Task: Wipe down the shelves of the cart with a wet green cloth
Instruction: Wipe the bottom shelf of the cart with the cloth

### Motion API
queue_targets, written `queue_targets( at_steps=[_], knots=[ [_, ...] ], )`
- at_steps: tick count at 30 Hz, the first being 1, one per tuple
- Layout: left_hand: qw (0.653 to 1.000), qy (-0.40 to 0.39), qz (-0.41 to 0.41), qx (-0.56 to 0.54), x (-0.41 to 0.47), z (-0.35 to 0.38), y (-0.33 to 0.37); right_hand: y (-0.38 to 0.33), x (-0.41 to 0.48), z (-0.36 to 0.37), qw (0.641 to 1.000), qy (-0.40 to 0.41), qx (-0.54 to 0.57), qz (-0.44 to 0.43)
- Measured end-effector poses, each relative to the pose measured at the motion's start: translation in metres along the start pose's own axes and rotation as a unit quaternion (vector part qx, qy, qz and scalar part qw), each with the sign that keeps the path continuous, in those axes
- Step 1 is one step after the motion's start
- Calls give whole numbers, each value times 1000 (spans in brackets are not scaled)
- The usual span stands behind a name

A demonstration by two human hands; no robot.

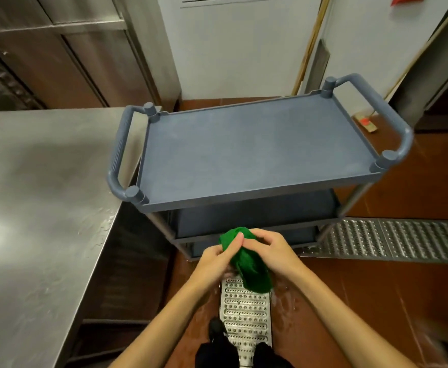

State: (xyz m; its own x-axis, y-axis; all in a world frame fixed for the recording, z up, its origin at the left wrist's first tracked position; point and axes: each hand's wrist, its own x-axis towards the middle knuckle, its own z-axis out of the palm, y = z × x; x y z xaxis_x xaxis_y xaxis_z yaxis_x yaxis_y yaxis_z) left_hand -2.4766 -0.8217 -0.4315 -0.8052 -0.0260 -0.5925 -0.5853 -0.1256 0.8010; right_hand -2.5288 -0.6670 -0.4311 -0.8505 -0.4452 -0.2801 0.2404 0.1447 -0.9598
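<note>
A grey-blue plastic cart [257, 147] with handles at both ends stands in front of me, its top shelf bare. Two lower shelves [254, 216] show beneath it, mostly in shadow. I hold a bunched green cloth [252, 266] in front of the cart's near edge, over a floor drain. My left hand [217, 258] grips the cloth's left side with the thumb on top. My right hand [270, 248] grips it from the right, fingers curled over the upper part. The cloth's lower end hangs free below both hands.
A stainless steel counter [37, 208] runs along the left, close to the cart's left handle. Perforated metal drain grates [245, 314] cross the wet brown floor below me and to the right. A white wall and steel cabinets stand behind the cart.
</note>
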Motion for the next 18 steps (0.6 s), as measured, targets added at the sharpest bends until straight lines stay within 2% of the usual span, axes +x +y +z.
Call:
queue_targets(
  at_steps=[4, 7, 10, 13, 16, 18],
  knots=[
    [991, 64, 110, 38, 24, -17, 5, 4, 8, -11, 996, 69, -63, 5],
    [985, 95, 128, 71, 40, -32, 11, 10, 10, -19, 989, 117, -82, 32],
    [981, 117, 111, 109, 52, -48, 13, 16, 13, -15, 981, 161, -55, 90],
    [977, 119, 102, 144, 60, -62, 12, 18, 15, -4, 966, 126, 113, 194],
    [991, 102, 49, 78, 67, -74, 17, 19, 16, 8, 907, 33, 335, 254],
    [995, 83, 48, 34, 65, -87, 15, 21, 21, 15, 861, 27, 440, 255]
  ],
)
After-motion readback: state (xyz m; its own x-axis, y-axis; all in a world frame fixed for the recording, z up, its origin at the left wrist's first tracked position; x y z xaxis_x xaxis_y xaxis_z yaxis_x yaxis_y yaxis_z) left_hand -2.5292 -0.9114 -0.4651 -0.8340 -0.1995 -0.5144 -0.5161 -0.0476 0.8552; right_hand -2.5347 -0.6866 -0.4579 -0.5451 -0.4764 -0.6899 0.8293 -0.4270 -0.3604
